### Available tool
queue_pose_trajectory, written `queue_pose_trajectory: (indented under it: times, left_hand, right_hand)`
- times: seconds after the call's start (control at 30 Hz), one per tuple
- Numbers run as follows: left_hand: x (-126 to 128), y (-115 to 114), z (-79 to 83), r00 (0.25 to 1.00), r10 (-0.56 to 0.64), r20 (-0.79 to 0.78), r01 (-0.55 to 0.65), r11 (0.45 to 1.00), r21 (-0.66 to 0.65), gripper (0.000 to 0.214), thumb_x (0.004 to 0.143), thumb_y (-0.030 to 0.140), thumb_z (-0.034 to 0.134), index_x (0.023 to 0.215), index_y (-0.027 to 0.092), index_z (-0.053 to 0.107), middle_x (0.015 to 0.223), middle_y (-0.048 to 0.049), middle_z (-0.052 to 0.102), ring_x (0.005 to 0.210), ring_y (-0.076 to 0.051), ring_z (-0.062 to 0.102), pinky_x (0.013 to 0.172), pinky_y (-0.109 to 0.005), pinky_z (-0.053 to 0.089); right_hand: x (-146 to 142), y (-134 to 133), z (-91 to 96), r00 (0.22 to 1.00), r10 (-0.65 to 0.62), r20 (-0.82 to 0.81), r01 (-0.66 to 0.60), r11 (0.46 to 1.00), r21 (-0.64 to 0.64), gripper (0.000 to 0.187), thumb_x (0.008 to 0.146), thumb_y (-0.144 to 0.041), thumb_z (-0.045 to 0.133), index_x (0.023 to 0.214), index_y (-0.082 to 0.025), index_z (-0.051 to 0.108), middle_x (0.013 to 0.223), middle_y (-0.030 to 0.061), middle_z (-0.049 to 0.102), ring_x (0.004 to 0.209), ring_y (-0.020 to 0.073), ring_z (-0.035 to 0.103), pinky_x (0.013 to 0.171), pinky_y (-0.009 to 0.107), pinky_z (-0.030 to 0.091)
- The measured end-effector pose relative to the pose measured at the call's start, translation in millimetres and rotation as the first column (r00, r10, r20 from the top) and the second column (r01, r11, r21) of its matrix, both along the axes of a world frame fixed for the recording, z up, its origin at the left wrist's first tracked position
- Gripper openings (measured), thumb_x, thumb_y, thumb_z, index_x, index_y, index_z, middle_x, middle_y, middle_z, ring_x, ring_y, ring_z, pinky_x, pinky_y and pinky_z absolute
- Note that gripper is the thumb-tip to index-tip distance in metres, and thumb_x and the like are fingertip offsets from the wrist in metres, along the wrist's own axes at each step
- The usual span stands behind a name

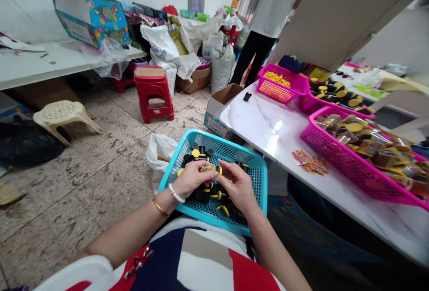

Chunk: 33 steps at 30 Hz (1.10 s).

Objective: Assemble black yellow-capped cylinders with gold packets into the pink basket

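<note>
At frame centre, your left hand [195, 178] and right hand [240, 187] pinch a black-and-yellow piece [219, 170], probably light, stiff; hold its ends.

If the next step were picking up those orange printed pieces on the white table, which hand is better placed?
Likely the right hand: the white table and orange printed pieces lie on its side. The left hand is farther away; both hands meet around a small black-and-yellow piece.

A black-and-yellow piece [218, 170] is held over the turquoise basket [263, 192].
</note>
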<state>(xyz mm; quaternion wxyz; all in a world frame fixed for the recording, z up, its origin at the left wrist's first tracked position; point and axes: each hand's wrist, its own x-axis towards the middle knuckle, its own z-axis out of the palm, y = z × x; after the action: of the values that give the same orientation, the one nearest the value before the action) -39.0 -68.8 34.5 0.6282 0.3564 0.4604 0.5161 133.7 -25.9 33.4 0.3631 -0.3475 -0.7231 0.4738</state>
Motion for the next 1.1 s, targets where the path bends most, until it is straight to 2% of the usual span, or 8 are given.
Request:
queue_pose_trajectory:
  times: [0.2, 0.3, 0.43, 0.63, 0.73, 0.87, 1.0, 1.1]
  left_hand:
    - [-3.7, -0.5, -3.1, 0.992, -0.086, 0.093, 0.095, 0.991, -0.092, 0.039, 0.068, 0.030, 0.078, 0.100, 0.011, 0.067, 0.061, -0.0003, 0.061, 0.050, -0.008, 0.051, 0.048, -0.019, 0.041]
    - [-4.6, -3.3, -5.7, 0.986, -0.104, 0.127, 0.117, 0.988, -0.098, 0.041, 0.066, 0.027, 0.079, 0.102, 0.011, 0.067, 0.058, 0.0011, 0.059, 0.047, -0.007, 0.050, 0.046, -0.018, 0.040]
    - [-3.0, -4.0, -7.6, 0.977, -0.106, 0.187, 0.127, 0.987, -0.102, 0.042, 0.066, 0.027, 0.080, 0.102, 0.012, 0.066, 0.059, -0.0003, 0.063, 0.047, -0.008, 0.053, 0.046, -0.018, 0.042]
    - [0.8, -6.4, -10.0, 0.921, -0.098, 0.377, 0.155, 0.980, -0.125, 0.041, 0.065, 0.024, 0.082, 0.100, 0.012, 0.064, 0.069, -0.0032, 0.067, 0.054, -0.009, 0.060, 0.051, -0.019, 0.047]
    - [1.7, -6.8, -10.1, 0.912, -0.102, 0.396, 0.171, 0.975, -0.143, 0.042, 0.063, 0.024, 0.083, 0.097, 0.011, 0.064, 0.066, -0.0019, 0.065, 0.052, -0.008, 0.058, 0.048, -0.017, 0.047]
    - [1.1, -4.3, -8.3, 0.914, -0.183, 0.362, 0.243, 0.962, -0.128, 0.041, 0.064, 0.026, 0.082, 0.097, 0.010, 0.065, 0.066, -0.0015, 0.064, 0.053, -0.008, 0.058, 0.049, -0.017, 0.048]
    - [1.7, -5.2, -6.8, 0.911, -0.227, 0.345, 0.269, 0.960, -0.079, 0.033, 0.069, 0.032, 0.079, 0.089, 0.009, 0.065, 0.067, -0.0018, 0.063, 0.053, -0.006, 0.056, 0.049, -0.017, 0.048]
    - [4.1, -7.1, -1.5, 0.900, -0.246, 0.359, 0.300, 0.949, -0.100, 0.037, 0.069, 0.039, 0.077, 0.085, 0.010, 0.061, 0.063, -0.0004, 0.061, 0.046, -0.005, 0.053, 0.043, -0.016, 0.043]
  right_hand:
    - [7.3, -1.2, 9.9, 0.993, 0.017, 0.117, -0.045, 0.969, 0.244, 0.039, 0.082, -0.021, 0.066, 0.118, -0.033, 0.065, 0.110, 0.0049, 0.059, 0.097, 0.0187, 0.060, 0.082, 0.033, 0.053]
    - [10.8, -5.1, 12.2, 0.982, 0.021, 0.190, -0.078, 0.952, 0.297, 0.040, 0.082, -0.022, 0.066, 0.120, -0.035, 0.064, 0.105, 0.0047, 0.059, 0.091, 0.0178, 0.060, 0.083, 0.034, 0.052]
    - [8.6, -9.8, 12.6, 0.988, -0.010, 0.155, -0.026, 0.974, 0.226, 0.039, 0.080, -0.024, 0.069, 0.118, -0.032, 0.065, 0.105, 0.0053, 0.060, 0.087, 0.0173, 0.061, 0.081, 0.033, 0.053]
    - [3.0, -15.3, 10.3, 0.990, -0.109, 0.094, 0.086, 0.972, 0.220, 0.031, 0.079, -0.023, 0.070, 0.109, -0.028, 0.069, 0.103, 0.0063, 0.063, 0.091, 0.0192, 0.061, 0.081, 0.033, 0.053]
    - [4.6, -14.4, 11.0, 0.992, -0.084, 0.094, 0.062, 0.974, 0.216, 0.030, 0.078, -0.024, 0.072, 0.107, -0.027, 0.070, 0.095, 0.0049, 0.064, 0.084, 0.0180, 0.062, 0.077, 0.033, 0.052]
    - [8.5, -11.5, 12.6, 0.993, -0.033, 0.111, 0.010, 0.979, 0.205, 0.031, 0.076, -0.025, 0.074, 0.106, -0.028, 0.071, 0.088, 0.0036, 0.063, 0.080, 0.0173, 0.061, 0.076, 0.033, 0.052]
    - [11.2, -13.5, 10.9, 0.996, -0.055, 0.065, 0.049, 0.995, 0.086, 0.032, 0.076, -0.025, 0.074, 0.108, -0.029, 0.070, 0.099, 0.0053, 0.061, 0.084, 0.0175, 0.060, 0.074, 0.032, 0.052]
    - [13.0, -16.8, 15.0, 1.000, 0.023, 0.021, -0.022, 0.999, -0.041, 0.038, 0.076, -0.024, 0.073, 0.113, -0.029, 0.067, 0.106, 0.0060, 0.059, 0.088, 0.0182, 0.060, 0.074, 0.032, 0.054]
